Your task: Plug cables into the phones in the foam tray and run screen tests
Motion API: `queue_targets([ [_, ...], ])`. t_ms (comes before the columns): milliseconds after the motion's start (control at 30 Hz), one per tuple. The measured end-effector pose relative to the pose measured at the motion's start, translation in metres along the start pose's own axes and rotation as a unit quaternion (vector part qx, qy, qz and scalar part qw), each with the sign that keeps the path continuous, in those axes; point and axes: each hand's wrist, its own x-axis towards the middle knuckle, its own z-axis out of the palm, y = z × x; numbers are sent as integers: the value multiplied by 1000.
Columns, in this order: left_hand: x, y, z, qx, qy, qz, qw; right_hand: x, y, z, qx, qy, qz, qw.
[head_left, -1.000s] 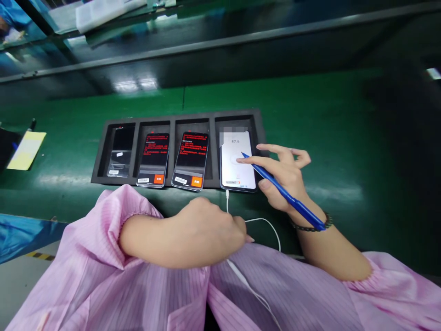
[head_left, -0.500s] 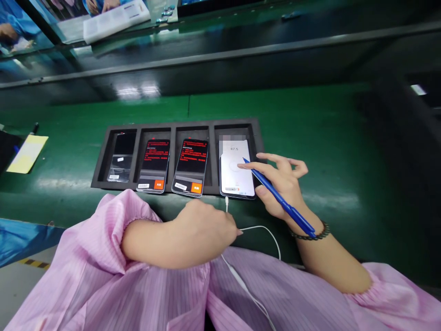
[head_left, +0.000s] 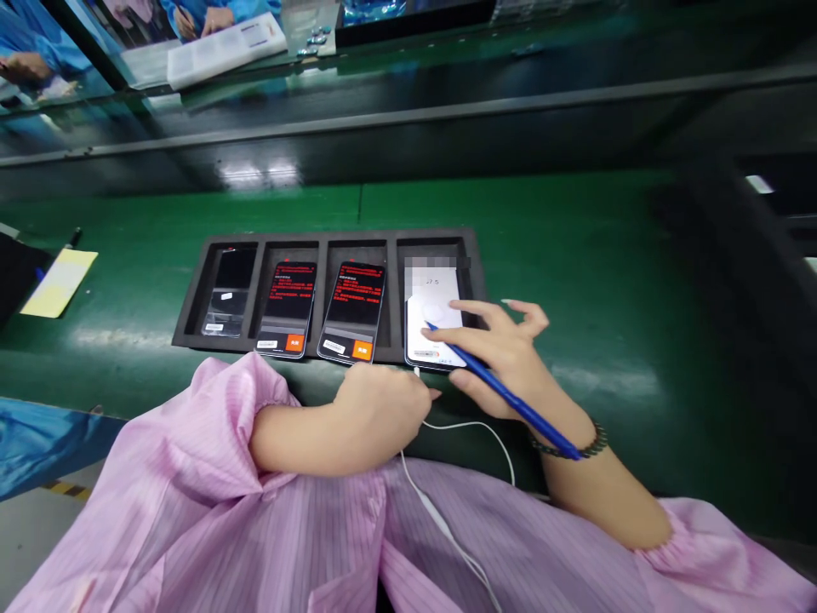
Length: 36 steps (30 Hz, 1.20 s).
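Observation:
A black foam tray [head_left: 391,294] on the green belt holds several phones side by side. The rightmost phone [head_left: 432,298] shows a white screen; a white cable [head_left: 485,430] runs from its near end. My right hand [head_left: 504,358] grips a blue pen [head_left: 511,398] with its tip on that screen's lower part, index finger stretched over the phone. My left hand [head_left: 383,404] is curled at the phone's near end with its fingertips at the cable plug, which they hide. Two middle phones [head_left: 354,308] show red text on black; the left phone [head_left: 228,289] is dark.
A yellow notepad [head_left: 59,283] and a pen lie at the far left on the green belt [head_left: 606,281]. A dark rail [head_left: 447,128] runs behind the belt. Other people's hands in blue sleeves work beyond it at top left.
My right hand and the pen tip slid down the white screen toward its near end. My left hand moved forward to the cable plug at the phone's edge.

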Motion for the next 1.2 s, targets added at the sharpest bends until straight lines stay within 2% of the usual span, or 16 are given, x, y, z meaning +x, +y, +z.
queue_targets([
  [167, 5, 5, 15, -20, 42, -44, 998, -14, 8, -11, 3, 141, -2, 990],
  [300, 9, 7, 22, -32, 48, -59, 997, -28, 7, -9, 0, 203, -4, 979],
  [467, 11, 11, 26, -39, 37, -86, 995, -32, 5, -6, -45, 140, -31, 989],
  [600, 12, 15, 30, -52, 22, -87, 995, -28, 0, -4, -57, 136, -57, 987],
  [733, 14, 12, 30, -149, 3, -115, 982, -28, -2, 1, -62, 100, -25, 993],
  [767, 14, 9, 30, -215, -7, -134, 967, -29, -1, 2, -56, 97, -18, 994],
  [800, 13, 4, 29, -304, -28, -150, 940, -29, -1, 2, -52, 98, -11, 994],
  [833, 10, -1, 30, -410, -66, -159, 896, -29, 0, 3, -48, 102, -9, 994],
  [867, 5, -8, 30, -517, -119, -158, 833, -28, 0, 3, -44, 109, -10, 993],
  [933, -10, -22, 34, -678, -226, -130, 687, -26, -1, 2, -43, 122, -10, 992],
  [967, -20, -29, 38, -719, -256, -119, 635, -24, -1, 1, -51, 129, -1, 990],
  [1000, -31, -36, 42, -743, -259, -118, 606, -21, -2, 1, -65, 134, 16, 989],
  [1033, -41, -42, 46, -756, -237, -128, 596, -18, -3, 2, -84, 140, 34, 986],
  [1067, -51, -47, 52, -762, -196, -145, 600, -15, -3, 2, -103, 147, 56, 982],
  [1133, -66, -56, 62, -756, -91, -183, 622, -8, -5, 5, -122, 169, 90, 974],
  [1200, -73, -60, 71, -739, -18, -203, 642, 2, -8, 9, -105, 172, 99, 974],
])
